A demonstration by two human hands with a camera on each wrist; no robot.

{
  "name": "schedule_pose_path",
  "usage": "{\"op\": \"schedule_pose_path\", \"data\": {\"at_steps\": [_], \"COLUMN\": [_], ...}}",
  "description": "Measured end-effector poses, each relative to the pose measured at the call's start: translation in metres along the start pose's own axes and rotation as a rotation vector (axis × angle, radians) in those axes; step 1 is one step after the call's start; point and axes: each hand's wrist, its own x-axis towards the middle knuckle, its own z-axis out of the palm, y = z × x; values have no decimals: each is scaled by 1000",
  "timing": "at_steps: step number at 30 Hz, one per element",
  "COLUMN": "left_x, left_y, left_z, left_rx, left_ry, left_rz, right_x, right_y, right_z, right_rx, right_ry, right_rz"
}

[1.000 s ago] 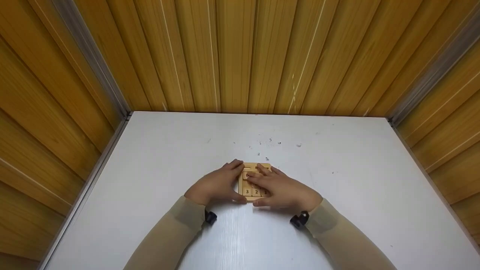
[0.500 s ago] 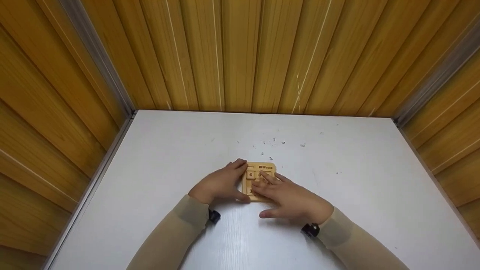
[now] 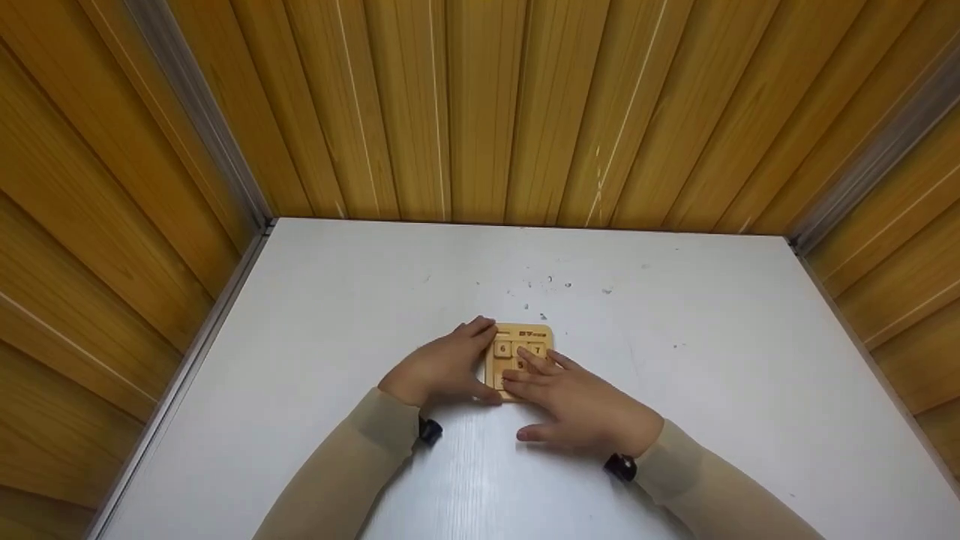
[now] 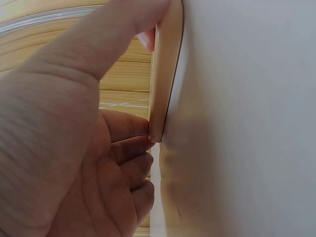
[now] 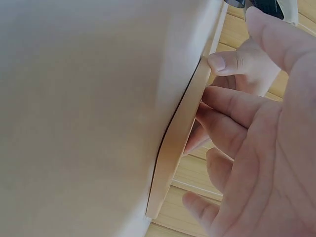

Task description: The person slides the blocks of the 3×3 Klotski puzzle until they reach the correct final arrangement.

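A light wooden number slide puzzle (image 3: 510, 331) lies flat on the white table, with square tiles in its frame. Tiles 6 (image 3: 502, 349) and 7 (image 3: 537, 349) show in its far row; my right fingers cover much of the lower rows. My left hand (image 3: 442, 364) holds the frame's left side, thumb at the near corner and fingers at the far one. In the left wrist view the frame's edge (image 4: 165, 74) sits between thumb and fingers. My right hand (image 3: 589, 409) rests extended fingertips on the tiles, its thumb apart from the frame, as the right wrist view also shows.
The white table (image 3: 337, 300) reaches to wood-patterned panels (image 3: 480, 112) at the back and both sides. Small dark marks (image 3: 568, 285) dot its surface beyond the puzzle. A dark wrist strap (image 3: 430, 431) sits at my left cuff, another (image 3: 621, 466) at the right.
My right hand has drawn slightly nearer and to the right, and its thumb has come off the puzzle's near edge. The fingers now cover the lower tiles. The left hand keeps its hold.
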Motion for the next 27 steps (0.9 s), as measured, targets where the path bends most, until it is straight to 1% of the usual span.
{"op": "schedule_pose_path", "data": {"at_steps": [4, 8, 15, 23, 27], "left_x": [0, 0, 2, 1, -1], "left_y": [1, 2, 2, 2, 2], "left_z": [0, -1, -1, -1, -1], "left_rx": [-4, 3, 12, 12, 8], "left_ry": [-2, -2, -1, 0, 1], "left_rz": [-10, -3, -7, -3, -7], "right_x": [1, 2, 6, 8, 9], "right_y": [-1, -3, 1, 5, 7], "right_z": [-2, -6, -7, -8, -7], "right_rx": [-13, 1, 0, 29, 28], "right_ry": [-10, -10, -15, -7, 6], "right_rz": [11, 21, 40, 55, 48]}}
